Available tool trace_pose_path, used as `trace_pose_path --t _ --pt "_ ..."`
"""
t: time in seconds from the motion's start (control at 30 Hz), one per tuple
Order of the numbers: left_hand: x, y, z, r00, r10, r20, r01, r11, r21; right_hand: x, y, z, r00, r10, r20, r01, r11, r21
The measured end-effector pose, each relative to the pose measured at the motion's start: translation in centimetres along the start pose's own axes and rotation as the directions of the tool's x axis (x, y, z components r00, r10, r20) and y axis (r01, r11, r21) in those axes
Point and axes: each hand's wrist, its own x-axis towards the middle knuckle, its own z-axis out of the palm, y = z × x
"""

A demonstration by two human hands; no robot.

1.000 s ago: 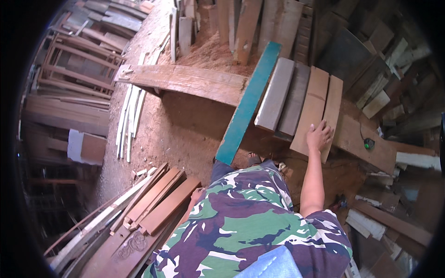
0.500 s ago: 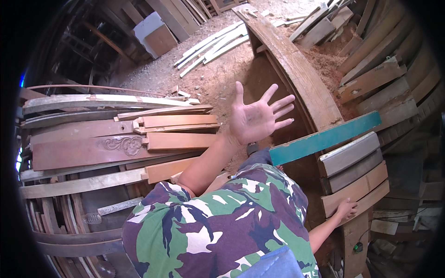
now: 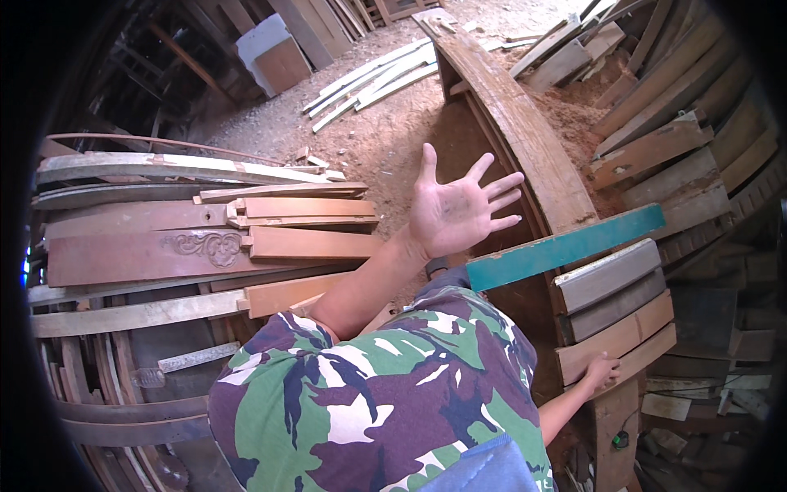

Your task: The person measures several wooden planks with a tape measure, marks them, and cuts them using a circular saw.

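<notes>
The stack of planks [image 3: 616, 328] sits at four o'clock on the desk [image 3: 525, 131], under my right hand [image 3: 601, 371], which lies flat on the lowest pale board [image 3: 648, 354], gripping nothing. My left hand [image 3: 456, 210] is spread open in the air, empty. With only one palm pressing, I judge that board could slide off. Since half a second ago, my left hand has risen slightly.

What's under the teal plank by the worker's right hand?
The teal plank lies across the wooden bench frame, with sawdust floor showing below. Its near end is hidden behind the camouflage shirt. The right hand rests on the light boards beside it.
</notes>
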Motion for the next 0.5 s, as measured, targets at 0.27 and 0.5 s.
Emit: trace_pose_path --t 0.27,0.5 --pt "-0.4 -0.6 1.4 1.0 -0.004 0.001 0.004 0.998 -0.069 0.5 0.3 0.3 1.0 -0.013 -0.023 0.012 0.999 -0.03" --pt "-0.9 -0.6 2.8 0.999 -0.028 0.029 0.03 0.995 -0.098 0.5 0.1 0.0 1.0 -0.017 -0.007 0.017 0.999 -0.033"
